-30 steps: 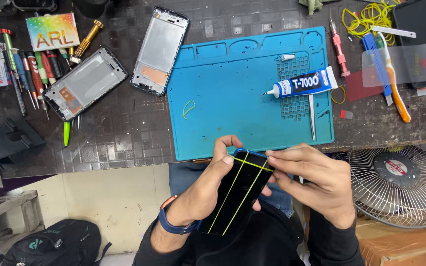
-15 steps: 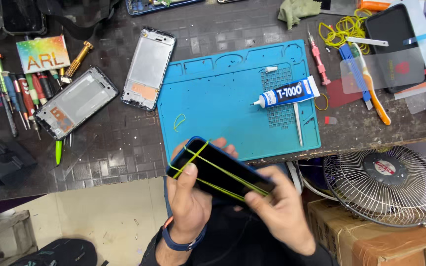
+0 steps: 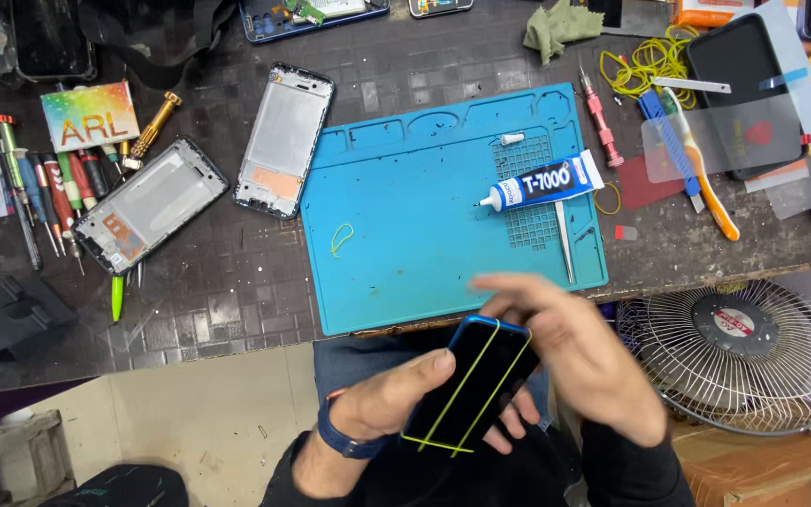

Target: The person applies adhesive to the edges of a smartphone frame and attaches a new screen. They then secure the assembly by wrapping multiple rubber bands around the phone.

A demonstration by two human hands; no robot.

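The smartphone (image 3: 477, 390), dark screen up and bound lengthwise by yellow rubber bands (image 3: 469, 399), sits below the table edge, just in front of the blue repair mat (image 3: 405, 244). The left hand (image 3: 382, 404) grips it from beneath, thumb on the glass. The right hand (image 3: 579, 352) is blurred, fingers curled over the phone's top right edge. On the mat lie a glue tube (image 3: 542, 183) and tweezers (image 3: 565, 242)

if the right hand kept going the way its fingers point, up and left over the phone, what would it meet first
Probably the near edge of the blue mat; the right hand is blurred, so depth is unclear.
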